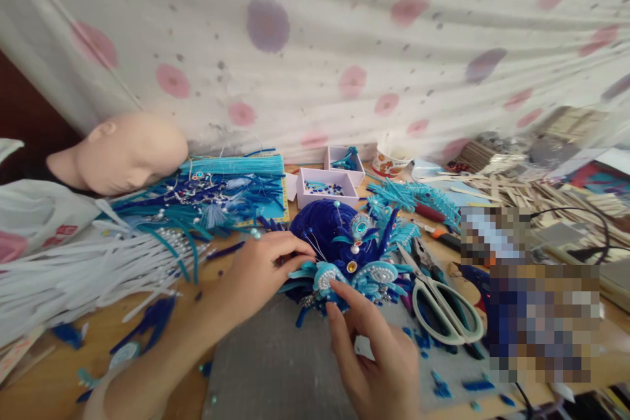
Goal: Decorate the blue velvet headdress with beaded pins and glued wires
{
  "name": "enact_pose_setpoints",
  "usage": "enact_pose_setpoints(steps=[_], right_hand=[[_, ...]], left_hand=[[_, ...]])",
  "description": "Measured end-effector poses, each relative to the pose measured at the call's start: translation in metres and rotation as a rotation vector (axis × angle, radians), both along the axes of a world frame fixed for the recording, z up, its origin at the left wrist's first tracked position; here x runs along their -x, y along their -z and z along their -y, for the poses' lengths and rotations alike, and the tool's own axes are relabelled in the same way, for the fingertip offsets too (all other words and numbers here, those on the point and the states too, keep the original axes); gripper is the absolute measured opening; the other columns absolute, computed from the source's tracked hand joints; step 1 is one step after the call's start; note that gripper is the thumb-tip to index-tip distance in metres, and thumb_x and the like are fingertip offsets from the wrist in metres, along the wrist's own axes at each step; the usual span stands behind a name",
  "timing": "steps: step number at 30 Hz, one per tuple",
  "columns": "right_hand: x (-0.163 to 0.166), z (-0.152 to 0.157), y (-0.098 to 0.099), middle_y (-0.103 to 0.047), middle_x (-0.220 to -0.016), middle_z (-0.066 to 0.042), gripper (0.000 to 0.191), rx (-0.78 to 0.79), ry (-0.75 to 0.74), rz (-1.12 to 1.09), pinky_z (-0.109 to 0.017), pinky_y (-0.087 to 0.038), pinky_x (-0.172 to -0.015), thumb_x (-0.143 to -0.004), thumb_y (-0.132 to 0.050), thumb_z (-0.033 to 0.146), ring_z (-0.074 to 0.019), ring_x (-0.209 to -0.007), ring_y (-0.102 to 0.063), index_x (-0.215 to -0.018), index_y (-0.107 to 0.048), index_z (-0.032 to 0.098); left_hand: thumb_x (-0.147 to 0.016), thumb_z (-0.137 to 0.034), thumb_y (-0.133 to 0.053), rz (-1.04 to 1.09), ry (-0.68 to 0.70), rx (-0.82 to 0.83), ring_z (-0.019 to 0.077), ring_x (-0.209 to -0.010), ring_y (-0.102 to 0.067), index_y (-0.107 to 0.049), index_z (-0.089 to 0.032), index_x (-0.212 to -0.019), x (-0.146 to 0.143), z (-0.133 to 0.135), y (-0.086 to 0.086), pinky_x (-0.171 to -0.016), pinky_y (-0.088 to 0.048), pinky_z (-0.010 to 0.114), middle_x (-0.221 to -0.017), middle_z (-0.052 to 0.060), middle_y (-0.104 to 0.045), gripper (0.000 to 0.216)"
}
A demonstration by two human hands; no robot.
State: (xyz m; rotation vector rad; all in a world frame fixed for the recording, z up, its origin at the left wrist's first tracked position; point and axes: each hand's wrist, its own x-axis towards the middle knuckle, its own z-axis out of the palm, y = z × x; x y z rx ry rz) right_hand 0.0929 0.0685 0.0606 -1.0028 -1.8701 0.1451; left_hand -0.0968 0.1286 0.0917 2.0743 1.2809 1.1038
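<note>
Head view only, so I'm logging both hands from here: blue beaded headpiece (317, 226) sits mid-desk (54, 394), at the far part of a grey mat (266, 361), directly in front of me. My left hand (268, 262) is at its left side, thumb and fingertips close together beside thin pale stems; can't tell if they pinch anything. My right hand (377, 348) comes in from below, index fingertip on the pearl-covered curl (325, 277) at the headpiece's front, thumb parted just under it, other fingers curled; can't tell whether that thumb and finger grip an edge. White-handled scissors (427, 282) lie right of the headpiece, blades pointing away, beside the pliers (427, 257). Blue scraps (440, 384) near the mat's right side. Behind the headpiece: lilac box (329, 197) with beads, second box (361, 174) with blue pieces, printed paper cup (388, 161). Far left, bald mannequin head (132, 151) lies tipped over; white strips (88, 275) are heaped nearer me. Spotted curtain (315, 59) hangs across the back. Two patches at right are pixelated, contents unreadable.
</note>
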Motion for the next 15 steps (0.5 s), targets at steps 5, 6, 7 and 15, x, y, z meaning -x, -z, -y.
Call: enact_pose_setpoints(steps=[5, 6, 7, 15], right_hand=[[0.011, -0.003, 0.001, -0.06, -0.075, 0.003, 0.015, -0.179, 0.071, -0.124, -0.02, -0.047, -0.065, -0.092, -0.065, 0.007, -0.009, -0.066, -0.058, -0.104, -0.066, 0.016], [0.012, -0.005, 0.003, -0.058, -0.077, 0.002, 0.013, -0.219, 0.135, -0.136, -0.023, -0.046, -0.069, -0.091, -0.068, 0.008, -0.0106, -0.07, -0.056, -0.1, -0.066, 0.016], [0.011, -0.006, 0.006, -0.057, -0.08, 0.001, 0.011, -0.246, 0.203, -0.131, -0.026, -0.045, -0.073, -0.09, -0.072, 0.011, -0.0125, -0.075, -0.055, -0.097, -0.066, 0.016], [0.009, -0.016, 0.03, -0.06, -0.109, -0.011, 0.063, -0.228, 0.343, 0.041, -0.042, -0.044, -0.083, -0.069, -0.089, 0.048, -0.0283, -0.096, -0.058, -0.115, -0.061, 0.016]], left_hand=[[-0.092, -0.008, -0.064, 0.032, -0.019, -0.096, 0.0123, -0.084, -0.071, -0.073, -0.02, -0.086, -0.001, 0.008, 0.01, -0.079, -0.052, 0.02, -0.087, -0.002, -0.077, 0.016], [-0.092, -0.009, -0.064, 0.041, -0.031, -0.105, 0.0122, -0.084, -0.072, -0.072, -0.021, -0.086, -0.002, 0.01, 0.012, -0.079, -0.053, 0.02, -0.088, -0.002, -0.077, 0.015], [-0.092, -0.009, -0.065, 0.049, -0.04, -0.111, 0.0118, -0.085, -0.072, -0.072, -0.021, -0.088, -0.003, 0.013, 0.014, -0.079, -0.053, 0.019, -0.088, -0.002, -0.077, 0.015], [-0.099, -0.018, -0.058, -0.021, -0.118, -0.217, 0.0092, -0.082, -0.074, -0.07, -0.024, -0.094, -0.009, 0.023, 0.014, -0.082, -0.055, 0.015, -0.086, -0.005, -0.078, 0.014]])
